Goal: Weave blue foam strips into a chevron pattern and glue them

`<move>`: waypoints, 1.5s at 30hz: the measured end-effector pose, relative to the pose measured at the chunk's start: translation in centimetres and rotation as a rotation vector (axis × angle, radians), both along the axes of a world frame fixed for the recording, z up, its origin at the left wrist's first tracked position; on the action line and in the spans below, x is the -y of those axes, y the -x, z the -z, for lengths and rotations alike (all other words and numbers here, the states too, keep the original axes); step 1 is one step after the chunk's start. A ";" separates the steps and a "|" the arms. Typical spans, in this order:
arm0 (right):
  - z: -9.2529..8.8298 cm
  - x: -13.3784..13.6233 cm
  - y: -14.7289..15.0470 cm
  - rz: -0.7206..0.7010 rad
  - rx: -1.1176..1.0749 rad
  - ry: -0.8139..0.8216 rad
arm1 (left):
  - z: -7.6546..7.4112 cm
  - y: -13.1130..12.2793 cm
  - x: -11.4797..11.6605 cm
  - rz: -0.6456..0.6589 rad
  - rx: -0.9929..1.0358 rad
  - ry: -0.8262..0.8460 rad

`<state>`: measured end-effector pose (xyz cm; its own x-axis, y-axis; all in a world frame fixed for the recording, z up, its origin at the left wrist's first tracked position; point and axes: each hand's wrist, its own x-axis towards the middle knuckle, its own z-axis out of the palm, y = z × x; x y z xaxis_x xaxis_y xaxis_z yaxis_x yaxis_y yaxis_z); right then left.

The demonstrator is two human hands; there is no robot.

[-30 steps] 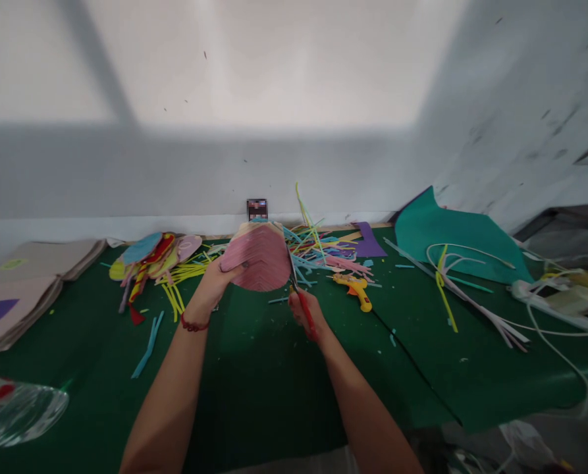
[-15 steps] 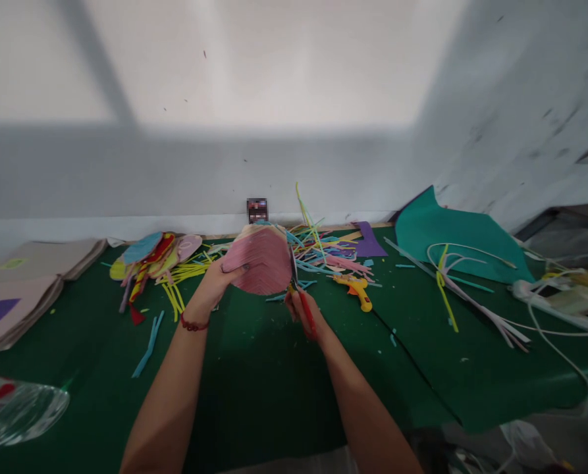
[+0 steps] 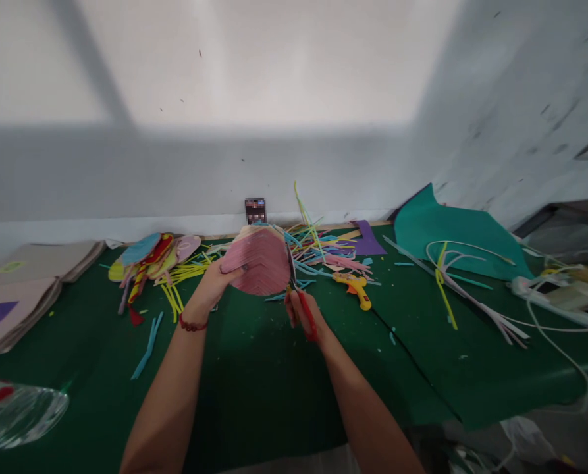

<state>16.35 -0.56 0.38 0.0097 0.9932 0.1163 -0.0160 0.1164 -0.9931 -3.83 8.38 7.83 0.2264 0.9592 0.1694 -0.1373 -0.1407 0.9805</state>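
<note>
My left hand (image 3: pixel 215 282) grips the left edge of a rounded pink piece (image 3: pixel 261 260) with a chevron pattern of strips, held up over the table. In my right hand (image 3: pixel 301 311) is a pair of scissors (image 3: pixel 307 313) with red handles. Their blades point away from me and lie along the right edge of the pink piece. Behind the piece spreads a heap of thin coloured strips (image 3: pixel 323 247). A yellow hot glue gun (image 3: pixel 355 289) lies on the table to the right of my right hand.
On the green tabletop (image 3: pixel 254 382), colourful cut shapes (image 3: pixel 143 250) lie left of centre. Cardboard pieces (image 3: pixel 22 296) and a clear plastic bottle (image 3: pixel 22 411) are at the left. Right are a teal sheet (image 3: pixel 456 234) and white cables (image 3: pixel 555 322). A phone (image 3: pixel 255 210) leans on the wall.
The view has shifted very slightly. Both hands, the pink piece and the scissors stay almost where they were, with the blades still at the right edge.
</note>
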 end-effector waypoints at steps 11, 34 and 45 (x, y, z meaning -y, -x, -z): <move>-0.5 0.2 0.2 0.000 -0.018 -0.001 | 0.3 0.0 -0.3 -0.002 0.005 0.005; -0.1 0.0 -0.1 -0.036 0.045 -0.116 | 0.5 -0.3 -0.1 0.059 0.084 0.076; -0.2 -0.1 0.1 0.039 0.039 -0.083 | 0.8 -0.3 -0.2 0.099 -0.038 0.042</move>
<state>16.30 -0.49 0.55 0.0417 0.9791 0.1990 0.0289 0.1979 -0.9798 -3.49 8.59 7.03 0.3259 0.9379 0.1189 -0.1110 -0.0869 0.9900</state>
